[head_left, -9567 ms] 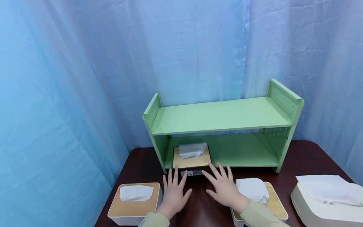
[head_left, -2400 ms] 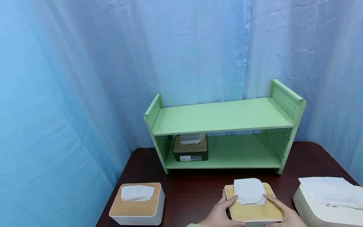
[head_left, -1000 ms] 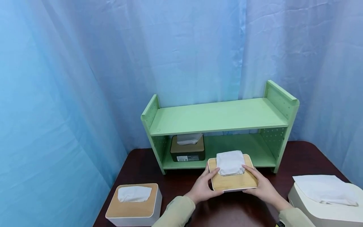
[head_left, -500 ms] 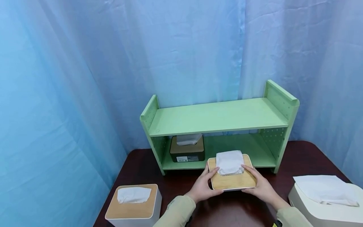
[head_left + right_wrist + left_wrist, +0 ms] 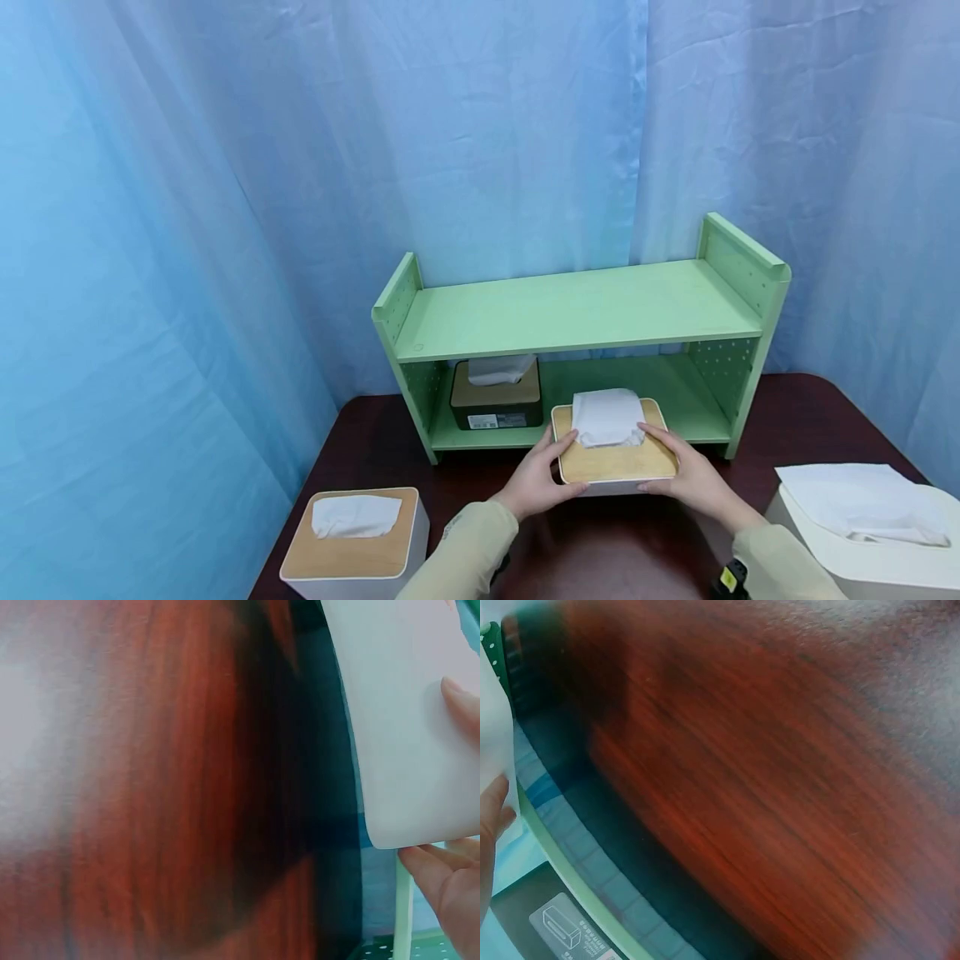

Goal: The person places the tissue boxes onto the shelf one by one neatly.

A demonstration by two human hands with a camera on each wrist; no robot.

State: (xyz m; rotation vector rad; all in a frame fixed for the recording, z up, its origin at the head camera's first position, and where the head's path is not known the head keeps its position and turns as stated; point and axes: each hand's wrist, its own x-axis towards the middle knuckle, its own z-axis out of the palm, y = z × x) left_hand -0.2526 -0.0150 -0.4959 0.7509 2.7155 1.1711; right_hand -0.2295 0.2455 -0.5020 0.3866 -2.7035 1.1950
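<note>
Both hands hold a white-sided tissue box (image 5: 618,468) with a light wooden lid and a white tissue sticking out. My left hand (image 5: 536,483) grips its left end, and my right hand (image 5: 693,482) grips the right end, thumbs along the near side. The box is lifted over the table and overlaps the front edge of the green shelf's (image 5: 660,400) lower level. In the right wrist view, fingertips press the box's white wall (image 5: 412,742). A dark tissue box (image 5: 495,415) with a wooden lid stands on the lower level, at the left.
On the dark table (image 5: 592,554) stand another wood-lidded tissue box (image 5: 352,552) at the left and a larger white tissue box (image 5: 870,554) at the right. The upper shelf board (image 5: 577,310) spans above the lower level. A blue curtain (image 5: 517,150) hangs behind.
The dark tissue box was pushed deeper into the shelf. Both hands then took the white-sided box from the table's right and raised it toward the shelf; lately it rose slightly and levelled.
</note>
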